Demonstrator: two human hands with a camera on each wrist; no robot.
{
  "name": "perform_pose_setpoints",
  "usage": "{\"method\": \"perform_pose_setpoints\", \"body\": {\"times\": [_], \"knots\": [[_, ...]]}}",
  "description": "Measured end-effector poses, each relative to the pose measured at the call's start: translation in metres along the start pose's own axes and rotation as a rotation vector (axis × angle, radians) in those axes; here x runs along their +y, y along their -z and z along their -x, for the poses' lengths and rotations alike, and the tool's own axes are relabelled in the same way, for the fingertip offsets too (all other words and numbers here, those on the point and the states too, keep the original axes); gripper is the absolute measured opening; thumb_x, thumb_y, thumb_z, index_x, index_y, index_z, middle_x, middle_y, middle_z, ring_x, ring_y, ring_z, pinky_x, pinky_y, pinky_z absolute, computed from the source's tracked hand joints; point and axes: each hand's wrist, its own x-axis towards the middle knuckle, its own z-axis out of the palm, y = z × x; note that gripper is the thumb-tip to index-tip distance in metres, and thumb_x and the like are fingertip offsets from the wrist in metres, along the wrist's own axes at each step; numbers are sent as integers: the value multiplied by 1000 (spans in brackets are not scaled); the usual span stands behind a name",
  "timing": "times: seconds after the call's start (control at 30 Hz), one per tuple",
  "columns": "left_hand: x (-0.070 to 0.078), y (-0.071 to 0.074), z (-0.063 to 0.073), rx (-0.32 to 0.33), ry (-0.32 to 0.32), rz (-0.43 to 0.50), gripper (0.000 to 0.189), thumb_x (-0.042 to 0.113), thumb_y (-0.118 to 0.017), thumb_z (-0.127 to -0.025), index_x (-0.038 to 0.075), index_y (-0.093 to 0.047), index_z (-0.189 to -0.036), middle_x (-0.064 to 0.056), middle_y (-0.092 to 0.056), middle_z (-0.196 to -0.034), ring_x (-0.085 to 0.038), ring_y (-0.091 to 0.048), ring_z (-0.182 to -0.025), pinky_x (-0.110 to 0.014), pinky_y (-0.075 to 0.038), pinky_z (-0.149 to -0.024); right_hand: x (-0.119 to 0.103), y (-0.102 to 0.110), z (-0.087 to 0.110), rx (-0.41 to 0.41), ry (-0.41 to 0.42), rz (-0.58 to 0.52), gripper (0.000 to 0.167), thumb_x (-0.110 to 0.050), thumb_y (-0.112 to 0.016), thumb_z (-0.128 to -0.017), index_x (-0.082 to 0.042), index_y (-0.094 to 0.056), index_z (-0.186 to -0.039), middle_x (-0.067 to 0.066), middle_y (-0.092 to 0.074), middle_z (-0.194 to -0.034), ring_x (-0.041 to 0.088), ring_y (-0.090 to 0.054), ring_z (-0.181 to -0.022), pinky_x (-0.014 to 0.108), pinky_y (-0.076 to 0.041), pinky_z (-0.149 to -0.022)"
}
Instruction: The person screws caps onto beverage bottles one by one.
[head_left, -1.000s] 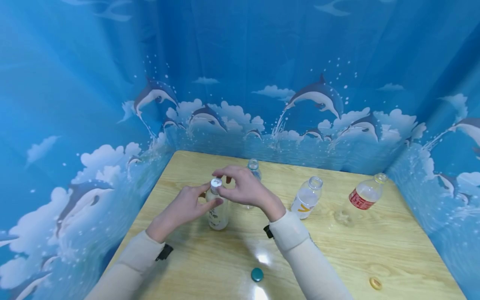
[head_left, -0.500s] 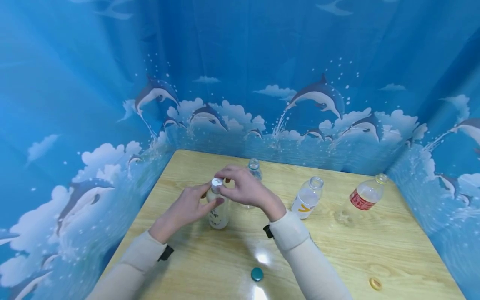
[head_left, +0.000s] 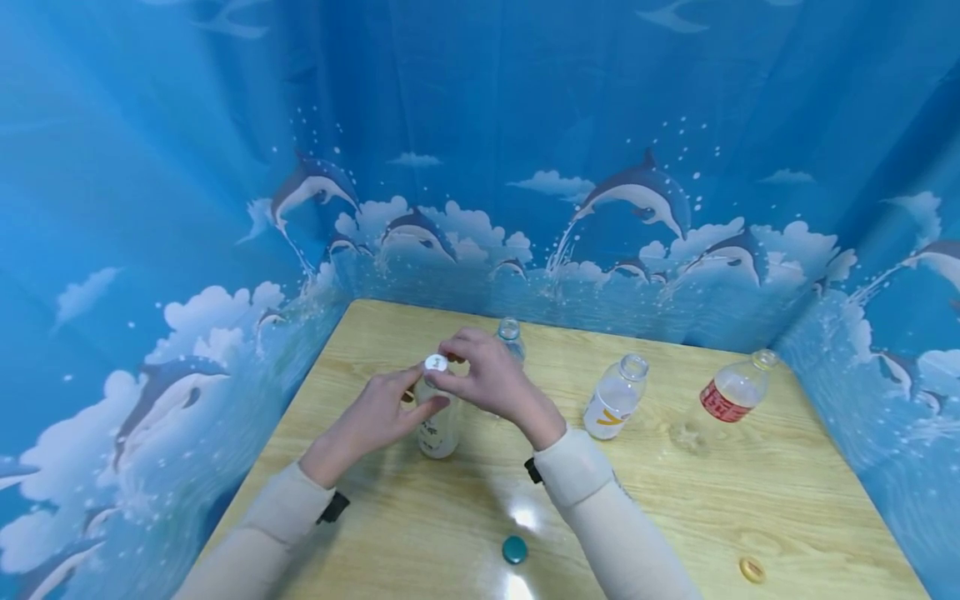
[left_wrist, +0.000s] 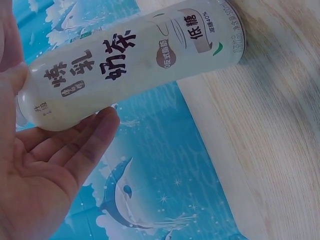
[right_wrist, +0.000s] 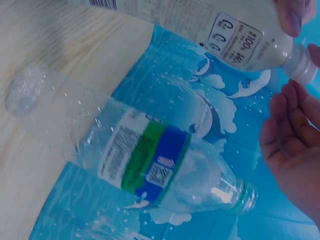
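A pale milk tea bottle (head_left: 437, 439) with dark lettering stands upright on the table, left of centre. My left hand (head_left: 375, 410) holds it near the shoulder, fingers on the far side and thumb on the near side. The left wrist view shows the bottle's label (left_wrist: 120, 55) at close range. At the top, my right hand (head_left: 489, 377) pinches the white cap (head_left: 435, 363) between thumb and fingers. In the right wrist view the cap (right_wrist: 303, 69) sits on the bottle neck, with fingertips of the right hand (right_wrist: 295, 145) touching it.
Behind the right hand stands a capless clear bottle (head_left: 510, 333) with a green and blue label. Farther right are a capless white-labelled bottle (head_left: 611, 404) and a capless red-labelled bottle (head_left: 726, 396). A teal cap (head_left: 514, 550) and yellow cap (head_left: 752, 570) lie in front. Dolphin-print curtain (head_left: 480, 208) surrounds the table.
The fingers of my right hand have shifted slightly around the white cap, and its printed top has turned. My left hand and the bottle stay almost where they were.
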Motion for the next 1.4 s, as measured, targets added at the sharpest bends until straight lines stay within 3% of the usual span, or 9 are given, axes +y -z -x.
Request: {"method": "perform_pose_setpoints", "body": {"times": [0.13,0.27,0.53,0.77,1.03,1.4], "knots": [[1,1,-1,-8,12,2,63,48,-64,-105,18,-50,-158,-5,-76,-125,-17,-75,-102,-30,-64,-83,0,6,1,-44,-30,-36,30,-26,-76,-98,-9,-74,-123,4,-72,-108,17,-65,-94,29,-55,-81],[1,0,-2,-5,3,7,60,46,-65,-105,17,-52,-155,-4,-77,-123,-16,-75,-101,-28,-63,-82,1,11,-1,-120,-11,-87,41,-23,-70,-101,-8,-68,-139,6,-74,-124,19,-67,-104,31,-56,-86],[-1,-2,-1,2,-3,48,50,44,-66,-105,18,-60,-147,0,-77,-118,-12,-75,-99,-34,-65,-82,1,13,-2,-197,-21,-128,38,-20,-65,-103,-7,-69,-138,8,-71,-134,23,-66,-124,40,-57,-103],[-3,-4,-1,22,-16,50,54,45,-66,-104,17,-59,-150,-2,-77,-120,-14,-75,-98,-38,-65,-82,0,15,-2,-233,-53,-133,39,-21,-64,-105,-7,-67,-141,8,-70,-132,22,-67,-121,39,-59,-99],[-4,-3,1,31,-14,63,56,46,-66,-104,16,-58,-150,-3,-77,-122,-15,-75,-101,-42,-65,-84,1,10,-2,-187,7,-94,32,-22,-65,-107,-6,-71,-134,8,-71,-128,22,-68,-118,40,-59,-98],[-5,-5,0,43,-30,47,58,44,-67,-104,15,-55,-153,-7,-76,-125,-17,-75,-100,-45,-64,-83,-2,-1,0,-10,117,41,24,-22,-73,-101,-6,-76,-118,7,-74,-109,20,-69,-100,35,-59,-83]]}}
